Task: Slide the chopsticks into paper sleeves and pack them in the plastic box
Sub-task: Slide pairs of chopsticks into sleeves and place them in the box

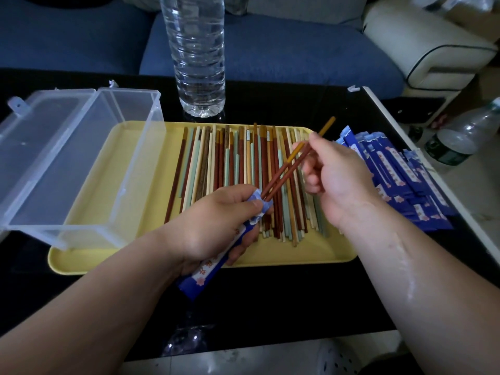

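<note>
Sliding home, the pair of reddish-brown chopsticks (286, 169) sits with its tips just inside the mouth of the blue paper sleeve (216, 255), above the yellow tray (108, 185). Pushed askew, one tip could catch the paper lip and tear or crumple it, or the sticks could splay. The left hand (213, 226) is clenched round the sleeve; the right hand (332, 169) pinches the sticks' upper ends. The clear plastic box (81, 163) stands open at left.
</note>
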